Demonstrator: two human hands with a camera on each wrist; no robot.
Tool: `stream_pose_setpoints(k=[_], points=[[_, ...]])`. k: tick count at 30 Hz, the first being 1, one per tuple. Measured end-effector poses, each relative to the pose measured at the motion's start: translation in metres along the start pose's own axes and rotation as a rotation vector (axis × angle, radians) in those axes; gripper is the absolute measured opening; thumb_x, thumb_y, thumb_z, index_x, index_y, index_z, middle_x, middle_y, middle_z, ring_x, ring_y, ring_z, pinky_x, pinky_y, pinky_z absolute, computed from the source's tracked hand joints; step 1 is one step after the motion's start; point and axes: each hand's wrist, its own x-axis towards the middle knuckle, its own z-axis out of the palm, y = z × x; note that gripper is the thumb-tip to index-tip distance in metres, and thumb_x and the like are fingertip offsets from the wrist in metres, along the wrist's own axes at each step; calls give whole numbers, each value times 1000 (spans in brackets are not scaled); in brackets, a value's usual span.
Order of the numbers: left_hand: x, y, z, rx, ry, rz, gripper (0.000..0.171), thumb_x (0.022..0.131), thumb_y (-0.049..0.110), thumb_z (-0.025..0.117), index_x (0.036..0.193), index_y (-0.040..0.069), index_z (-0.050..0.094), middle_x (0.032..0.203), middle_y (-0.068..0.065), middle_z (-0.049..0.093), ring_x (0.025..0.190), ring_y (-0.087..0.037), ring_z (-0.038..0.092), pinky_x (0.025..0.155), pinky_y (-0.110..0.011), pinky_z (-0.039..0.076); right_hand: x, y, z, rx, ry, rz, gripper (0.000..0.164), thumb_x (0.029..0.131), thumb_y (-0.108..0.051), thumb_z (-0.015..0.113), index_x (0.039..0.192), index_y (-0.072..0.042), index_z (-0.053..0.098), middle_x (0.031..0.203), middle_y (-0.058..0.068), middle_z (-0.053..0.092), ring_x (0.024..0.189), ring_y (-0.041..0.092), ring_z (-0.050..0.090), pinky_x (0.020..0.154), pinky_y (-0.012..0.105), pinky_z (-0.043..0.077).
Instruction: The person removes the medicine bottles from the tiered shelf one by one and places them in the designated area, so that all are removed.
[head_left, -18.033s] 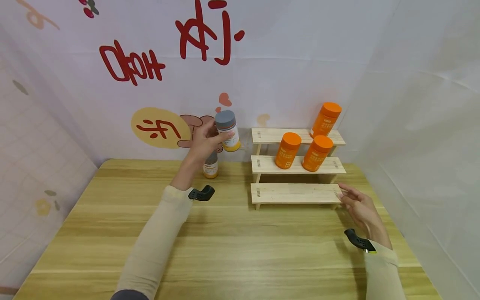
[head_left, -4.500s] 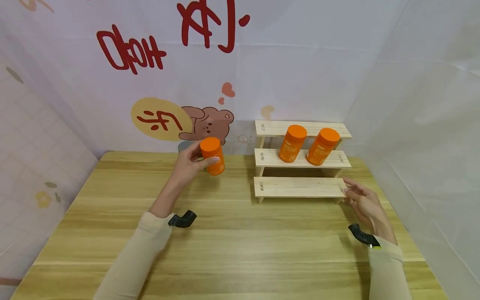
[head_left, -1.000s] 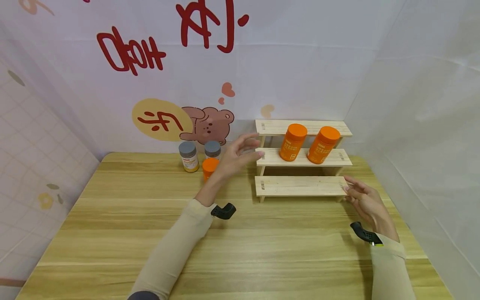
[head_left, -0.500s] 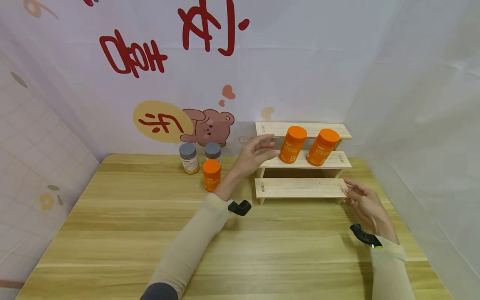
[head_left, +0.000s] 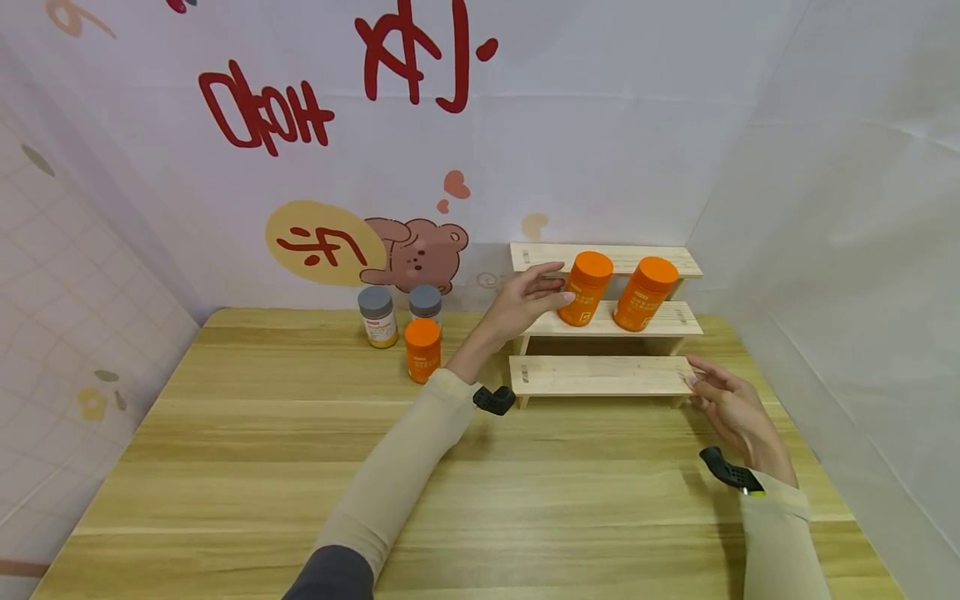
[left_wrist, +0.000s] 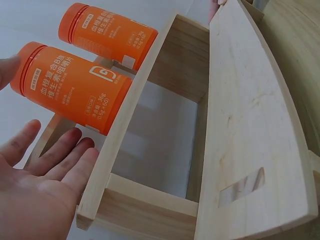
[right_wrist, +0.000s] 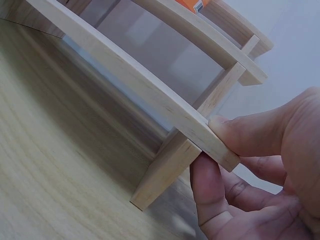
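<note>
A three-tier wooden stand (head_left: 600, 375) holds two orange-lidded jars on its middle tier. My left hand (head_left: 521, 307) reaches to the left orange jar (head_left: 587, 290), fingers spread. In the left wrist view the thumb is right at the lid of that jar (left_wrist: 75, 90), while the other fingers stay apart below it. The second orange jar (head_left: 647, 293) stands just to its right. My right hand (head_left: 738, 412) grips the right end of the lowest tier; in the right wrist view its thumb lies on top of the board (right_wrist: 150, 82) and fingers are underneath.
Left of the stand, on the wooden table (head_left: 262, 433), are two grey-lidded jars, one (head_left: 377, 317) at the far left and another (head_left: 426, 302) partly behind a third orange jar (head_left: 423, 350). Printed cloth (head_left: 600, 150) hangs behind and at the sides.
Over the last second my left hand has moved right, from beside the table jars to the left jar on the stand. Earlier it set an orange jar on the table. My right hand keeps its grip.
</note>
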Motion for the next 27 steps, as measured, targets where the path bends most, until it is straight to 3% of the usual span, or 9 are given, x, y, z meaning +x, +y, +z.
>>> stream_pose_setpoints(k=[9, 16, 27], points=[[15, 1, 6, 34, -19, -73, 63, 97, 34, 71, 154, 27, 45, 148, -2, 56, 137, -19, 54, 113, -37, 48, 0, 0, 0, 17, 1, 8, 68, 102, -15, 64, 161, -10, 32, 112, -11, 59, 92, 3, 55, 77, 19, 54], [22, 4, 17, 89, -16, -109, 67, 98, 32, 71, 157, 23, 42, 151, -5, 55, 138, -21, 55, 112, -37, 50, 0, -1, 1, 11, -4, 17, 69, 101, -16, 65, 162, -9, 31, 113, -11, 58, 92, 4, 54, 77, 20, 54], [21, 1, 26, 104, 74, -88, 64, 92, 31, 79, 149, 22, 52, 139, -3, 64, 125, -18, 63, 102, -34, 56, 0, 0, 1, 20, -12, 10, 68, 102, -15, 65, 161, -9, 33, 112, -10, 58, 92, 4, 54, 77, 19, 54]])
